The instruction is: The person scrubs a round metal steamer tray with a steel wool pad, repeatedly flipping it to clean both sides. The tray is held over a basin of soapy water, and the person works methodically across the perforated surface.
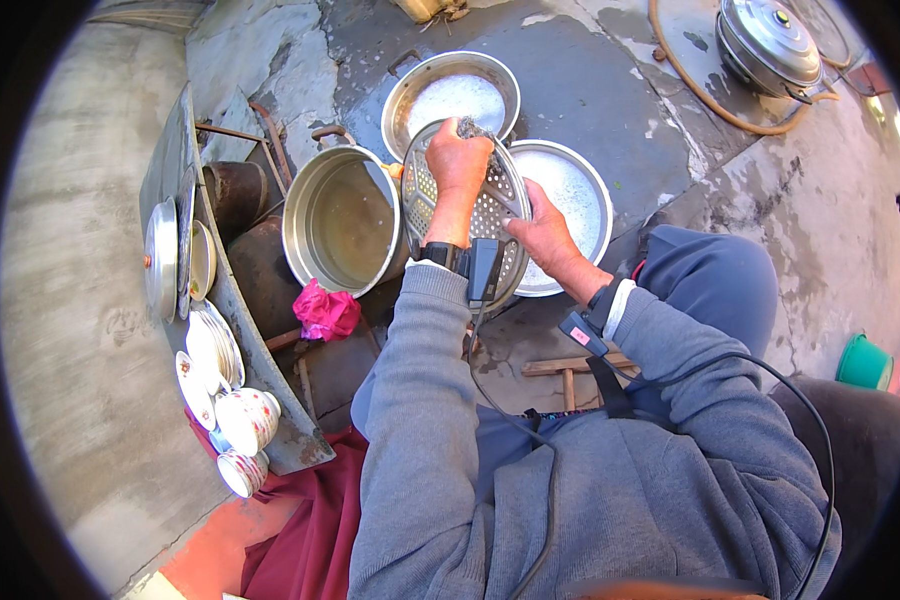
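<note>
My left hand (458, 165) is closed on a grey steel wool scrubber (482, 128), pressed to the upper part of a round metal steamer tray (492, 205) full of holes. My right hand (550, 235) grips the tray's right rim, thumb on its face. The tray is tilted in front of me, over the edges of two metal basins. Whitish suds fill the far basin (513, 82) and the right basin (602, 190). Left of the tray stands a deep metal pot (292, 235) with cloudy water in it.
A pink plastic bag (327, 311) lies below the pot. On a bench (260, 355) at the left are lids, stacked plates (213, 345) and patterned bowls (248, 420). A lidded pot (770, 45) and a hose (682, 80) lie far right; a green tub (863, 362) sits nearer.
</note>
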A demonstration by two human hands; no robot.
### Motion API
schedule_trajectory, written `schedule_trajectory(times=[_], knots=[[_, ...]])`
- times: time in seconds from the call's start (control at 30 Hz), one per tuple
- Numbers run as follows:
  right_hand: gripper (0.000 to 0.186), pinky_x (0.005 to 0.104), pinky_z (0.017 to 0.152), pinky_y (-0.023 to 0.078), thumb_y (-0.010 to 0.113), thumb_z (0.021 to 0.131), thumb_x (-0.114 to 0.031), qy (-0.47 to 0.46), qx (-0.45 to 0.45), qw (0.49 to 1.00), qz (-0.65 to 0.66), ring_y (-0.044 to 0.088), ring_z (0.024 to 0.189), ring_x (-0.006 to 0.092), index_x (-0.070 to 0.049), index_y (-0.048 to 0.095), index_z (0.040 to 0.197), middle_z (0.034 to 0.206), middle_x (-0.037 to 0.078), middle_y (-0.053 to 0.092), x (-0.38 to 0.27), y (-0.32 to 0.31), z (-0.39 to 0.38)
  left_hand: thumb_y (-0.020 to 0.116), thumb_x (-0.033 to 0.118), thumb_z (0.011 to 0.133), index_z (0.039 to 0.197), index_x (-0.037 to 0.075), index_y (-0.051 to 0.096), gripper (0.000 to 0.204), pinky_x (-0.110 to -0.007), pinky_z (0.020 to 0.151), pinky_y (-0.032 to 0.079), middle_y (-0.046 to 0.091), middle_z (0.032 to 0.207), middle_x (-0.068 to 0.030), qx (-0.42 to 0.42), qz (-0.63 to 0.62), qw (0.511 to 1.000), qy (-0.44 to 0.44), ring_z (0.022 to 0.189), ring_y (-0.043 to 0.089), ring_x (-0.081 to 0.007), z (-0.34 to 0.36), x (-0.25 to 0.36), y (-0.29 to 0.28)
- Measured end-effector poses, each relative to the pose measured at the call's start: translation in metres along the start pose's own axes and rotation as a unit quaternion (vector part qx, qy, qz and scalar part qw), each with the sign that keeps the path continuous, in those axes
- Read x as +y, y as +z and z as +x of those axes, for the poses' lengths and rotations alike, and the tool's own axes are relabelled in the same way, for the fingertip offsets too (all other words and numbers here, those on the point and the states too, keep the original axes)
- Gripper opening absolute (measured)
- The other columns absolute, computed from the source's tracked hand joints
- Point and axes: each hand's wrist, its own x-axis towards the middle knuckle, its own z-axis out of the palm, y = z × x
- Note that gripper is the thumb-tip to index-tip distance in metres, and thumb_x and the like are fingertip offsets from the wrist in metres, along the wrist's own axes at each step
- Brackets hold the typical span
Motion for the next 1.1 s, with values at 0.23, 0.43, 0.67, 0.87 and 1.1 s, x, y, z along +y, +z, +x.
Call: schedule_trajectory(times=[0.23,0.43,0.67,0.87,1.1], knots=[[0.048,0.0421,0.094,0.051,0.066,0.085,-0.009,0.028,0.01,0.999,-0.036,0.067,0.108,0.0351,-0.003,0.051,0.131,0.113,0.023,0.068,0.007,0.004,-0.026,0.074,0.015,0.065,0.097,0.004,0.07,0.035,-0.043,0.082,0.054,0.073,0.092,-0.0201,-0.048,0.054,0.997,-0.037,0.088,0.07,-0.0389,0.007,0.0,0.002],[0.041,0.0407,0.093,0.051,0.062,0.087,-0.008,0.028,0.005,0.998,-0.057,0.067,0.105,0.032,-0.002,0.056,0.127,0.108,0.021,0.07,0.011,0.004,-0.022,0.076,0.015,0.067,0.104,0.0,0.07,0.041,-0.038,0.078,0.054,0.073,0.091,-0.0192,-0.082,0.046,0.994,0.048,0.085,0.071,-0.028,-0.039,0.01,-0.011],[0.04,0.0336,0.093,0.05,0.06,0.085,-0.002,0.039,-0.009,0.999,-0.033,0.065,0.105,0.0189,-0.001,0.059,0.125,0.111,0.012,0.07,0.023,0.005,-0.012,0.071,0.015,0.07,0.095,0.004,0.068,0.028,-0.048,0.077,0.054,0.071,0.088,-0.0206,-0.083,0.067,0.99,0.087,0.084,0.069,-0.042,-0.053,0.011,-0.006],[0.035,0.0413,0.092,0.052,0.062,0.084,-0.007,0.014,0.016,1.0,-0.022,0.069,0.103,0.0368,-0.001,0.061,0.118,0.105,0.023,0.071,0.014,0.001,-0.011,0.07,0.014,0.068,0.094,0.002,0.07,0.028,-0.046,0.078,0.054,0.071,0.088,-0.0224,-0.055,0.1,0.992,0.051,0.085,0.069,-0.0426,-0.015,0.015,0.0],[0.033,0.0327,0.092,0.05,0.062,0.086,0.001,0.036,-0.016,0.999,-0.012,0.064,0.102,0.0163,-0.001,0.063,0.119,0.106,0.008,0.072,0.021,0.008,-0.008,0.072,0.015,0.068,0.094,0.004,0.072,0.028,-0.042,0.078,0.055,0.072,0.084,-0.0196,-0.072,0.02,0.997,-0.005,0.082,0.071,-0.0373,-0.07,0.011,-0.007]])
